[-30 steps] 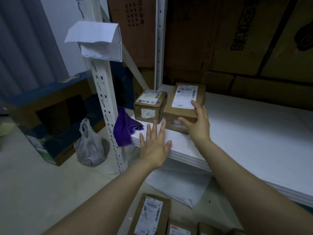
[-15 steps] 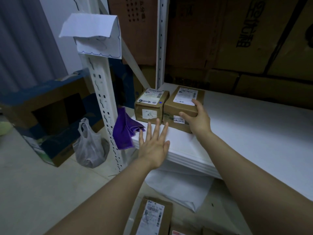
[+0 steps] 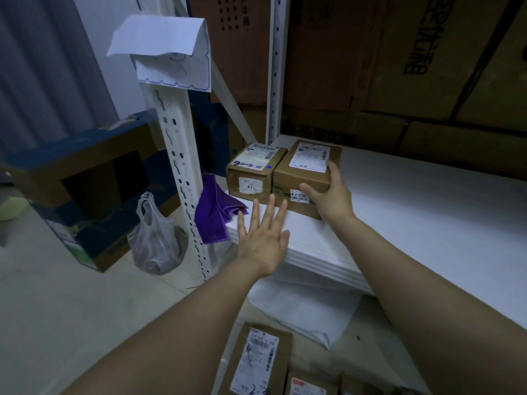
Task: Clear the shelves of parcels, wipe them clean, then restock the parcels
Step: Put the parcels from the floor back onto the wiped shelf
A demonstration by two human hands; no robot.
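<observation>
Two brown cardboard parcels stand side by side at the left end of the white shelf (image 3: 413, 212). My right hand (image 3: 330, 195) grips the larger parcel (image 3: 306, 173) at its near right corner, thumb on the front face and fingers along the right side. The smaller parcel (image 3: 253, 172) touches it on the left. My left hand (image 3: 263, 236) hovers flat with spread fingers over the shelf's front edge, holding nothing. A purple cloth (image 3: 215, 210) hangs off the shelf's left corner. More labelled parcels (image 3: 258, 363) lie on the floor below.
A white perforated upright (image 3: 182, 172) with folded paper (image 3: 168, 49) on top stands left of the shelf. Beside it sit a grey plastic bag (image 3: 155, 240) and a blue-and-brown carton (image 3: 85, 189). Large cartons (image 3: 399, 67) line the back. White paper (image 3: 305, 312) droops under the shelf.
My right hand has pushed the larger parcel back and left until it sits flush against the smaller one. The left hand has stayed spread over the shelf edge.
</observation>
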